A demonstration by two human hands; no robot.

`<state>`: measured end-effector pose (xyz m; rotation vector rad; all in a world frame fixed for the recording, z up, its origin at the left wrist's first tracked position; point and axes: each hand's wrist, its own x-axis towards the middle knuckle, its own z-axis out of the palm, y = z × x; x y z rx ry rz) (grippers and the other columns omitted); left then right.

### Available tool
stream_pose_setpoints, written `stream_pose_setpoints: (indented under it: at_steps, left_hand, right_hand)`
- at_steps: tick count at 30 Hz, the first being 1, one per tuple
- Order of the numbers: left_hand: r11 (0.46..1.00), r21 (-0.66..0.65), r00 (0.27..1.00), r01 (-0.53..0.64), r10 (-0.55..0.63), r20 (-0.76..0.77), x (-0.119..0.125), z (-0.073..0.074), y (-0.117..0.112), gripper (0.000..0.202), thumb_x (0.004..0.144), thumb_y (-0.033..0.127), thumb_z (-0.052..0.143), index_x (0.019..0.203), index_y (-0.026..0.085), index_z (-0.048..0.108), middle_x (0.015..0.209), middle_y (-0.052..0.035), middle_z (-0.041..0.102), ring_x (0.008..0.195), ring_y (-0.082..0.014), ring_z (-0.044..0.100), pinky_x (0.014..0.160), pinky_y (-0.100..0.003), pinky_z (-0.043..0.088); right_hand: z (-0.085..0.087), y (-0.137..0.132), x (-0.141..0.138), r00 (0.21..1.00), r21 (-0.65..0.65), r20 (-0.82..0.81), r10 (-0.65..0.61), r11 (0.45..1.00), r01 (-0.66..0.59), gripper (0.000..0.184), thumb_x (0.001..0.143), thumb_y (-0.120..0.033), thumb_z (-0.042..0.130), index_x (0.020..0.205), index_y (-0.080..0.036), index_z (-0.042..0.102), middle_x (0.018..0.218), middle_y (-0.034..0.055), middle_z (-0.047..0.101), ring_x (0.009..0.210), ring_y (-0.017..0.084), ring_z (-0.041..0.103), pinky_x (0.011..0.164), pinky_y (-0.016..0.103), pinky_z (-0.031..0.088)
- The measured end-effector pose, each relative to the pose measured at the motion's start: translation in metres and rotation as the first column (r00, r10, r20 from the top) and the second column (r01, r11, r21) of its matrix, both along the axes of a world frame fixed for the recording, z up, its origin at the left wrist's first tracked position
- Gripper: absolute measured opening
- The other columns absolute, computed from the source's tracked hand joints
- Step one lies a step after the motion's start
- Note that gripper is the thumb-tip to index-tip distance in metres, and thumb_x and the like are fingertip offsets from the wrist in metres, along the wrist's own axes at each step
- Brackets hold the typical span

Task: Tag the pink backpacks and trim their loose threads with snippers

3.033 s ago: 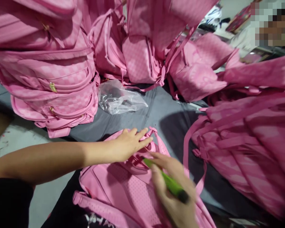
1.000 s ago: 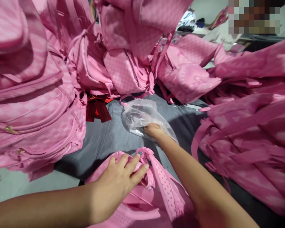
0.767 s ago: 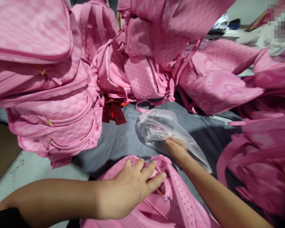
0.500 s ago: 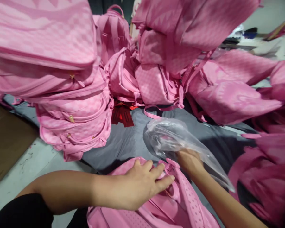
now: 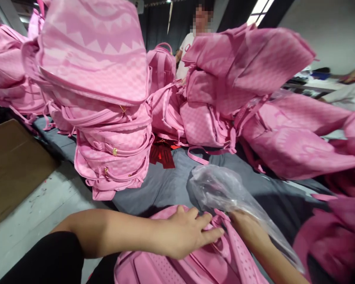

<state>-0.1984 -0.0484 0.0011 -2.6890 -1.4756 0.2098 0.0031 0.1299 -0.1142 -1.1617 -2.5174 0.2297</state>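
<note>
A pink backpack [image 5: 159, 268] lies in front of me at the bottom of the view, its straps and perforated back panel facing up. My left hand [image 5: 186, 232] rests on top of it near the carry handle, fingers spread. Just beyond the backpack's right edge is my right hand [image 5: 244, 223], against a crumpled clear plastic bag [image 5: 219, 183]. Its fingers are hidden behind the backpack and the plastic, so its grip does not show. The bag's tail runs back along my right forearm.
A tall stack of pink backpacks [image 5: 106, 98] stands at left, with more piled behind and at right [image 5: 298, 134]. Red tags [image 5: 162, 156] lie on the grey cloth [image 5: 165, 185]. A cardboard box [image 5: 17, 169] sits at far left. Behind the piles is a person [image 5: 189, 47].
The view has tilted up and swung left, bringing a person and more of the left stack into sight. Both hands stay in nearly the same places on the backpack and by the plastic bag.
</note>
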Motion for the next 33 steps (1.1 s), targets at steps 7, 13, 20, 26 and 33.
stream_pose_setpoints:
  at_steps: [7, 13, 20, 26, 33]
  left_hand:
    - [0.978, -0.206, 0.998, -0.035, 0.043, 0.038, 0.001, 0.014, 0.007, 0.099, 0.068, 0.008, 0.069, 0.154, 0.024, 0.022, 0.156, -0.0133, 0.037, 0.125, -0.0338, 0.048, 0.092, -0.05, 0.051]
    - [0.743, -0.666, 0.929, 0.072, 0.194, 0.316, 0.0, 0.022, 0.073, 0.066, 0.086, 0.043, 0.062, 0.145, 0.018, 0.047, 0.152, -0.0114, 0.045, 0.138, -0.0305, 0.045, 0.114, -0.045, 0.036]
    - [0.889, -0.446, 0.698, 0.109, 0.251, 0.671, -0.002, 0.013, 0.074, 0.034, 0.093, 0.029, 0.047, 0.116, 0.015, 0.068, 0.127, -0.0086, 0.068, 0.118, -0.0199, 0.061, 0.104, -0.033, 0.044]
    - [0.963, -0.269, 0.477, 0.03, 0.223, 0.85, 0.025, 0.029, 0.026, 0.012, 0.085, 0.021, 0.063, 0.093, 0.016, 0.07, 0.082, 0.0007, 0.073, 0.075, -0.0135, 0.068, 0.068, -0.022, 0.05]
    - [0.719, 0.678, 0.757, 0.151, -0.525, 0.389, 0.004, 0.033, -0.01, 0.014, 0.092, 0.011, 0.055, 0.098, 0.015, 0.067, 0.091, -0.0042, 0.076, 0.082, -0.0157, 0.07, 0.07, -0.028, 0.046]
  right_hand:
    - [0.03, -0.036, -0.012, 0.965, -0.144, 0.115, -0.236, 0.957, 0.252, 0.026, 0.089, -0.014, 0.044, 0.095, -0.016, 0.069, 0.096, 0.0115, 0.074, 0.09, 0.024, 0.069, 0.074, 0.029, 0.047]
    - [0.054, -0.05, 0.001, 0.956, -0.126, 0.021, -0.291, 0.948, 0.292, 0.026, 0.083, -0.008, 0.051, 0.098, -0.017, 0.069, 0.101, 0.0111, 0.074, 0.094, 0.025, 0.069, 0.078, 0.029, 0.045]
    - [0.098, -0.094, 0.049, 0.695, -0.35, -0.546, -0.467, 0.881, 0.318, 0.027, 0.087, -0.036, 0.055, 0.098, -0.013, 0.064, 0.058, 0.0015, 0.064, 0.055, 0.017, 0.062, 0.056, 0.024, 0.046]
    - [0.136, -0.147, 0.02, 0.497, -0.527, -0.752, -0.433, 0.848, -0.058, 0.038, 0.074, -0.042, 0.07, 0.098, -0.013, 0.067, 0.056, -0.0021, 0.06, 0.045, 0.011, 0.051, 0.043, 0.022, 0.036]
    - [0.132, -0.171, 0.023, 0.505, -0.75, -0.66, -0.556, 0.515, -0.414, 0.061, 0.071, -0.062, 0.075, 0.104, -0.011, 0.068, 0.078, 0.0091, 0.069, 0.049, 0.01, 0.057, 0.036, 0.016, 0.019]
